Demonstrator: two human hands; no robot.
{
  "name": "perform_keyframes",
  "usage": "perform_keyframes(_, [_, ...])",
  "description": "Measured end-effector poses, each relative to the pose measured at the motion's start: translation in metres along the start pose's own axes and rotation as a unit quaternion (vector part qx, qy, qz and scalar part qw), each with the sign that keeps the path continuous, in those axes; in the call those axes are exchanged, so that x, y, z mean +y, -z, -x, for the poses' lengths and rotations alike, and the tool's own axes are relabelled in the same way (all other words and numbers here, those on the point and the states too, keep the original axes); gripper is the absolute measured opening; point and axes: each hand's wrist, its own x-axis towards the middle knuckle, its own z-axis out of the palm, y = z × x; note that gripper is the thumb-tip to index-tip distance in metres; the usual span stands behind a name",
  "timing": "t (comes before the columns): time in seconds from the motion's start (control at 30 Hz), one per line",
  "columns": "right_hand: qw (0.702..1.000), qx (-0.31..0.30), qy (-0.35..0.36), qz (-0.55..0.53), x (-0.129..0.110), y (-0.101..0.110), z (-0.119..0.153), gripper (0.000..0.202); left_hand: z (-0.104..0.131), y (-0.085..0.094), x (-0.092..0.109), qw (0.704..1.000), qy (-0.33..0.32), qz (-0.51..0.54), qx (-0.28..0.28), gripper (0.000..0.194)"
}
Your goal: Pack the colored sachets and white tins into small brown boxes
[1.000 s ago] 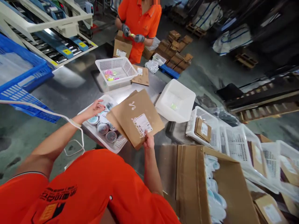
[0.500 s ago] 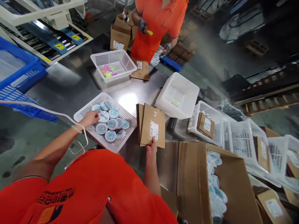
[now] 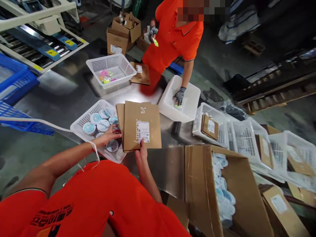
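1. Clamping the near edge of flat brown cardboard packets (image 3: 153, 115), our right hand (image 3: 142, 153) has them extending forward, long axis seemingly away from us.
2. Our left hand (image 3: 108, 135), fingers loosely apart, is just left of them, over round blue-and-white tins (image 3: 103, 125) in one white plastic basket (image 3: 83, 117).
3. We count at least two packets, seven tins.

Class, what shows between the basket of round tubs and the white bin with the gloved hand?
In the head view, flat cardboard pieces, held in the right hand.
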Motion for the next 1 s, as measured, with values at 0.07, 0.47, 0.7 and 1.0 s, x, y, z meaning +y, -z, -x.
perform_keyframes(0.07, [1.0,-0.005,-0.016,-0.018,0.003,-0.011,0.013,0.05,0.005,-0.021,-0.001,0.999,-0.04,0.035,0.0,0.096])
perform_keyframes(0.47, [0.993,-0.041,0.062,0.096,-0.099,0.05,-0.019,0.067,0.018,0.025,0.037,0.986,-0.113,-0.105,-0.057,0.119])
perform_keyframes(0.7, [0.995,-0.09,-0.024,0.026,-0.058,0.054,0.011,0.076,0.024,0.005,0.016,0.987,-0.064,-0.135,-0.066,0.103])
perform_keyframes(1.0, [0.995,0.093,-0.013,-0.017,-0.074,0.122,-0.051,0.051,0.046,0.081,0.028,0.886,-0.077,-0.332,0.314,0.078])
